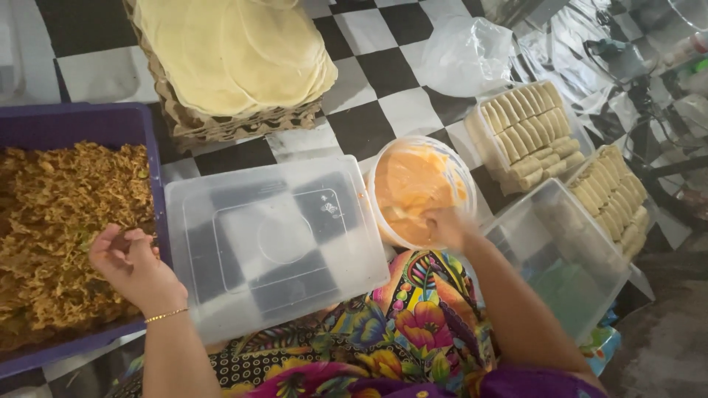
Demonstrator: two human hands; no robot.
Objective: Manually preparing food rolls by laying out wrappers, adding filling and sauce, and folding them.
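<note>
Partly blurred, the right hand [445, 225] dips into the round tub [459, 171] of orange paste, its grip unreadable. Her left hand [133, 267] pinches shredded filling [59, 221] over the purple tray [81, 124].

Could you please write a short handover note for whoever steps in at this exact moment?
Left hand: over the shredded brown filling in the purple tray, fingers pinched; whether it holds filling is unclear.
Right hand: fingertips dipped in the orange paste in the round tub.
The clear lid in front is bare. Round wrappers are stacked on the woven tray.
Done: two containers of finished rolls on the right.
Left: many wrappers and much filling.
</note>
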